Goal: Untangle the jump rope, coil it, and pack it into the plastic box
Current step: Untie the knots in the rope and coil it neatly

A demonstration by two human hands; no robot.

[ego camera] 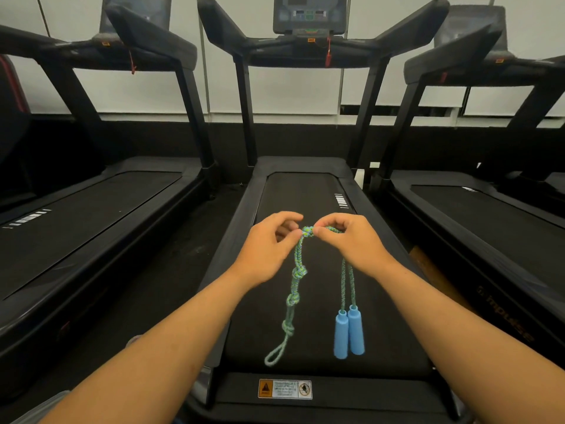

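A green-and-blue braided jump rope point(293, 289) hangs doubled over the middle treadmill belt point(308, 197). Its top knot point(307, 231) is pinched between my left hand point(272, 249) and my right hand point(351, 243). Below my left hand the doubled strand carries three more knots and ends in a loop point(275, 356) resting on the belt. Two strands drop below my right hand to the two light-blue handles point(349, 332), which lie side by side. No plastic box is in view.
The middle treadmill's console point(309, 16) and handrails rise ahead. Another treadmill point(76, 215) stands at the left and one point(489, 215) at the right, with dark floor gaps between. A warning sticker point(285, 388) marks the near end of the deck.
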